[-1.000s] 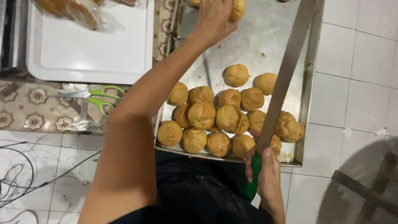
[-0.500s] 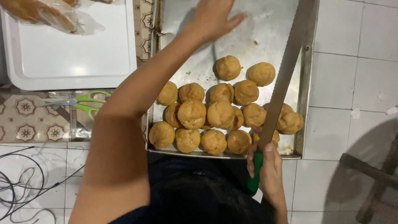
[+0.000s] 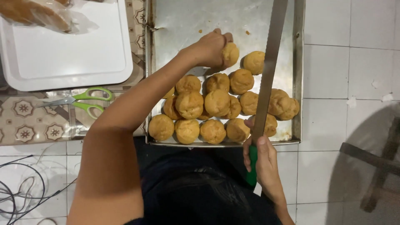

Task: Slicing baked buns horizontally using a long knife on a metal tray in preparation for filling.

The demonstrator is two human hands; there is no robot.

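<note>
Several round golden puff pastries [image 3: 216, 102] lie clustered at the near end of a metal baking tray [image 3: 183, 25]. My left hand [image 3: 210, 48] reaches over them and grips one puff [image 3: 230, 54] at the far edge of the cluster. My right hand [image 3: 260, 160] holds the green handle of a long serrated knife [image 3: 271, 54]. Its blade runs up over the tray's right side, above the puffs.
A white plastic tray [image 3: 66, 54] with bagged pastries [image 3: 35, 12] sits to the left on a patterned cloth. Green-handled scissors [image 3: 81, 102] lie near it. Cables [image 3: 25, 191] trail on the white tiled floor. A dark stool [image 3: 375, 166] stands at right.
My left hand came back from the far end of the tray toward the cluster and closed on a puff. The knife stayed nearly still.
</note>
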